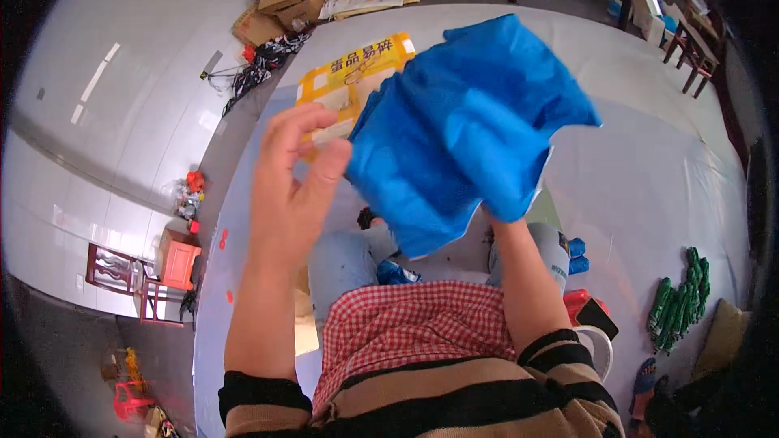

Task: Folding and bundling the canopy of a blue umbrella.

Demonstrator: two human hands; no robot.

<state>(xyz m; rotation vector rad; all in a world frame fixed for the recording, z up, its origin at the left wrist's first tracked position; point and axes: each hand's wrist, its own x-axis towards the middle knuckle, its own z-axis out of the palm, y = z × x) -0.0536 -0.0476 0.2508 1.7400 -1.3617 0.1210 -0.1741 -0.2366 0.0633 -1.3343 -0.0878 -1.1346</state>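
In the head view, the cloth (462, 130) is raised ahead of the apron (422, 316), apparently propped by the right hand (502, 229), whose fingers and grip are hidden. Ahead of the apron's left side, the left hand (296, 186) is empty, thumb and fingers parted, perhaps giving the cloth room.

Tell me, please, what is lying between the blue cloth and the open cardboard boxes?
In the head view, a yellow-and-white package lies between the blue cloth and the cardboard boxes; black cords lie tangled closer to the boxes.
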